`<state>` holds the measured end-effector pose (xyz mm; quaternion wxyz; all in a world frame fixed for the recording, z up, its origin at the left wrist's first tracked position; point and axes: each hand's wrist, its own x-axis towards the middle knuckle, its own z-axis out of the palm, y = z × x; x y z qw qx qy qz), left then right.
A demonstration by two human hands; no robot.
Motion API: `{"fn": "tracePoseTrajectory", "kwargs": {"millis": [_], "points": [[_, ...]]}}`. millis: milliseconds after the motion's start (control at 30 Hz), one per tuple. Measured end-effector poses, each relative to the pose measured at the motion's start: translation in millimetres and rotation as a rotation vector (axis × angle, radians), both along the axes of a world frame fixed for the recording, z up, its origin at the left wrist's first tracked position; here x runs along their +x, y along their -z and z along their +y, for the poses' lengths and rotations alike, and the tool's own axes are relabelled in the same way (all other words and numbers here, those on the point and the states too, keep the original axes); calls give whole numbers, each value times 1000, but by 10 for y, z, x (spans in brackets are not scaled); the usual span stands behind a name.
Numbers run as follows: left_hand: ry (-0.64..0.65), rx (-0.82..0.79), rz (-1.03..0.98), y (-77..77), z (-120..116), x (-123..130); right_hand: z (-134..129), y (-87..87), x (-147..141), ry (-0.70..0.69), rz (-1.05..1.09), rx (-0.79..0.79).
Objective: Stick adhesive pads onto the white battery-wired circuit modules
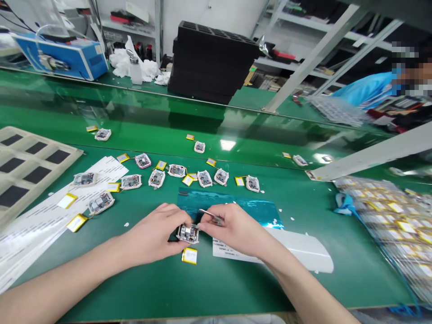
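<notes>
My left hand (157,234) pinches a small white-rimmed electronic housing (188,234), its circuit board facing up, just above the green bench. A yellow-edged battery (190,256) lies right below it. Metal tweezers (211,215) are held in my right hand (232,227), tilted up to the left. My right thumb and fingertip meet the housing's right edge; whether they pinch anything there is too small to tell. Under and beside the right hand lie a shiny blue film strip (259,210) and a white printed label sheet (231,252).
Several similar housings (157,178) with batteries lie behind my hands. Long label strips (40,220) and a padded tray (64,146) are at left. A wrapped stack of batteries (394,225) stands at right. Behind the green conveyor (145,135) are black trays (209,63) and a person's blue sleeve (366,87).
</notes>
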<state>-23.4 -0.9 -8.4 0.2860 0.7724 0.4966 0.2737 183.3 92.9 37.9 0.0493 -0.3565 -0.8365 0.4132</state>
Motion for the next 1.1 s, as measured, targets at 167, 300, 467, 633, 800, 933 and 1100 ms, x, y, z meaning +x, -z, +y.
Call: {"fn": "tracePoseTrajectory", "kwargs": {"millis": [167,300,467,633,800,933,1100], "points": [[12,-3,-5,-14,2,12,-14,30,4,7,3,-138],[15,-5,-15,-28,-9,15,-33,26,24,9,14,-138],[16,22,-24,-9,-3,16,-39,15,39,24,18,-144],[19,15,-13,0,4,16,-62,28,45,37,14,-164],[18,1,-9,-19,3,21,-82,23,38,34,13,-140],[26,-9,-8,-26,6,24,-62,6,37,58,0,-180],[23,4,-9,-12,10,27,-49,4,36,57,0,-260]]}}
